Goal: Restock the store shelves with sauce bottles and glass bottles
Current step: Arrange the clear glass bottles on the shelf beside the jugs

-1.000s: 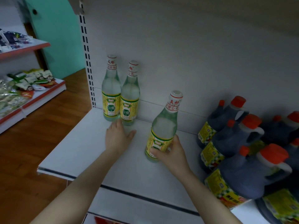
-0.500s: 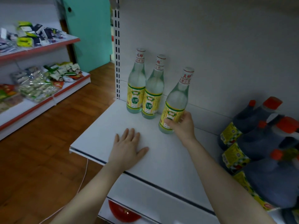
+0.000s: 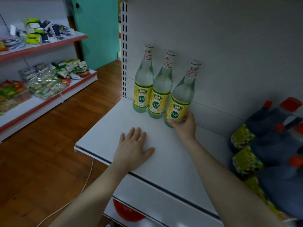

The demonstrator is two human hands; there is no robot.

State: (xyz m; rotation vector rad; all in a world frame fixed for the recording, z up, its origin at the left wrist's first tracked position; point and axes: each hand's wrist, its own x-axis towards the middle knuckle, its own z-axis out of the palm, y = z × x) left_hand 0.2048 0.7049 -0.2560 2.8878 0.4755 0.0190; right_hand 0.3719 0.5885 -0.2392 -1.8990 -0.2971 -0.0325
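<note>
Three clear glass bottles with yellow-green labels stand in a row at the back left of the white shelf (image 3: 101,136). The left bottle (image 3: 144,86) and the middle bottle (image 3: 161,90) stand free. My right hand (image 3: 184,126) grips the base of the right bottle (image 3: 182,95), which leans slightly and stands next to the middle one. My left hand (image 3: 132,149) rests flat, fingers spread, on the shelf near its front edge. Several dark sauce jugs (image 3: 270,145) with red caps crowd the shelf's right side.
A slotted upright (image 3: 124,46) marks the shelf's left end. Across the wooden floor (image 3: 49,153), red-edged shelves (image 3: 41,102) hold snack packets. A white cable (image 3: 82,190) trails on the floor. A red object (image 3: 126,212) sits on the shelf below.
My right hand carried the third bottle from mid-shelf back to the wall beside the other two. My left hand drew back from the bottles and lies flat near the shelf's front.
</note>
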